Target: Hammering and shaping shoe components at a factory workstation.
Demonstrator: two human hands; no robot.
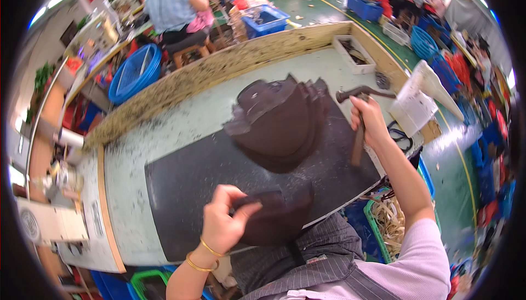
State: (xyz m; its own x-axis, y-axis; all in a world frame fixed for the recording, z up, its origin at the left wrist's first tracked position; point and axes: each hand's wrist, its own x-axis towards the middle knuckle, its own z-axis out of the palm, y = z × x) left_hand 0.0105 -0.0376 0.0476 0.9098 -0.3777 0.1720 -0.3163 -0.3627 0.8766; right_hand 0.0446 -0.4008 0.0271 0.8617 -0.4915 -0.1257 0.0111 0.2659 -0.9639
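Pinched between the thumb and fingers of my left hand (223, 220) is a dark brown leather-like piece (279, 223), held at the near edge of a black mat (183, 190). My right hand (370, 119) is closed round the handle of a hammer (366, 92), raised over the mat's right side. The hammer's dark metal head points up and away, and its handle hangs below my fist. Between and beyond both hands lies a stack of similar dark brown pieces (285, 133) with uneven far edges, overlapping one another on the mat.
A wooden rim (219, 73) borders the pale table. At its far right corner sits a white tray (361, 69) with dark bits. A cut white plastic container (413, 108) and black-handled scissors (402, 136) lie right. A green basket (378, 229) of pale strips stands below. Other people sit beyond.
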